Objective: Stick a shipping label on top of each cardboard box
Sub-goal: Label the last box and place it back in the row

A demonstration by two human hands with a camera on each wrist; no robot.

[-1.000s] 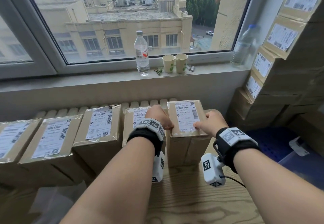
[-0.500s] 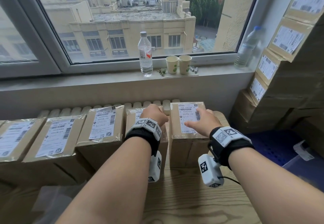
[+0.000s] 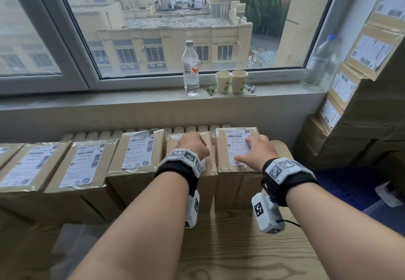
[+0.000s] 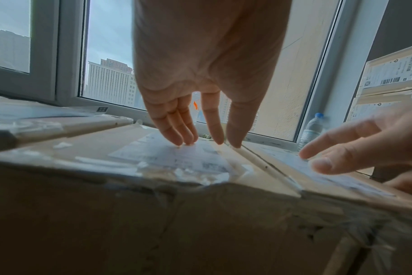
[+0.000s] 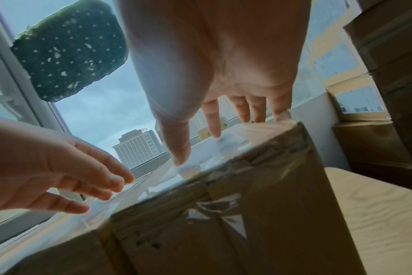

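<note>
A row of several taped cardboard boxes stands under the window, each with a white shipping label on top. My right hand [image 3: 255, 151] lies flat on the label [image 3: 237, 146] of the rightmost box [image 3: 232, 187]. Its straight fingertips [image 5: 180, 160] press the paper. My left hand [image 3: 192, 146] rests on the neighbouring box [image 3: 207, 192], with straight fingertips [image 4: 176, 140] touching that box's label [image 4: 176, 158]. Neither hand holds anything. The left hand hides most of its label in the head view.
The boxes stand on a wooden table [image 3: 241, 246] in front of a radiator [image 3: 197, 128]. On the sill are a water bottle [image 3: 191, 69], two paper cups [image 3: 223, 81] and a second bottle [image 3: 317, 64]. A stack of labelled boxes [image 3: 361, 104] rises at the right above a blue crate [image 3: 350, 183].
A second ago both hands gripped the sides of the rightmost box. The left hand has moved onto the neighbouring box, and the right hand has opened flat on the label.
</note>
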